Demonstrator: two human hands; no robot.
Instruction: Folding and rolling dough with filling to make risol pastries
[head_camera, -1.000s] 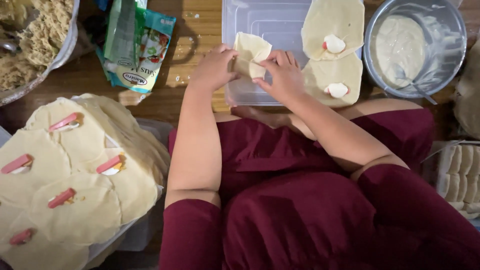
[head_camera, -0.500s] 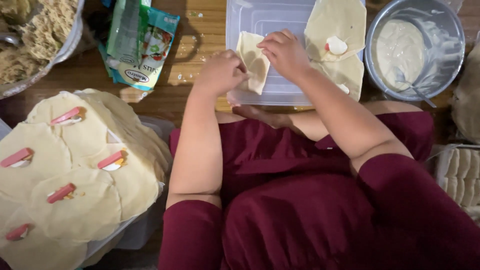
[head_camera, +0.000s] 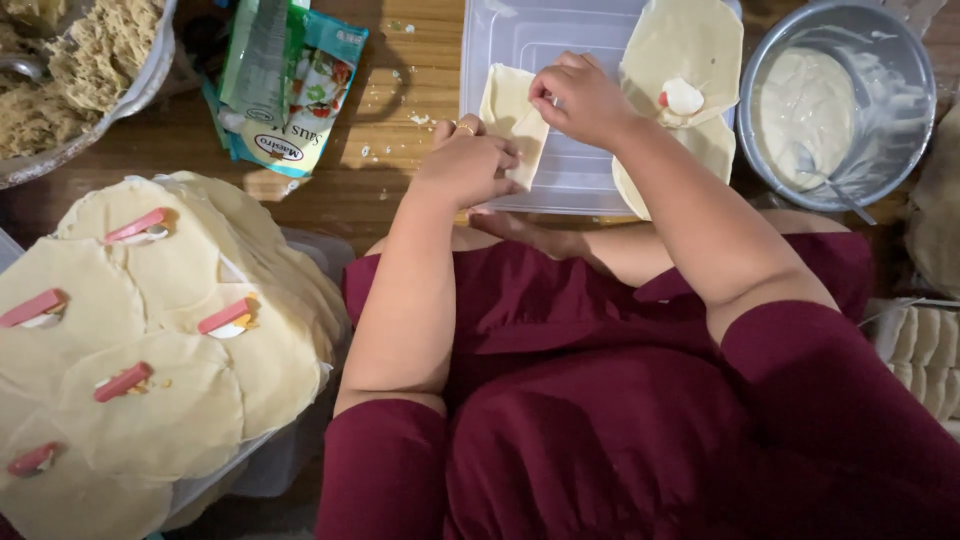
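Your left hand (head_camera: 468, 160) and right hand (head_camera: 578, 98) pinch opposite edges of 1 folded wrapper (head_camera: 512, 118) flat on the clear lid (head_camera: 545, 40), keeping its fold closed, left of the batter bowl (head_camera: 880, 40).

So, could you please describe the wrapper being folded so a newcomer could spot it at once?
Find the clear plastic tray at the top centre. On its left half lies a pale folded wrapper, pinched between the left hand and right hand. Unlike the open round wrappers beside it, it is already folded shut.

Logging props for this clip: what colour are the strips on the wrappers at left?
Pinkish red strips, seen in the head view.
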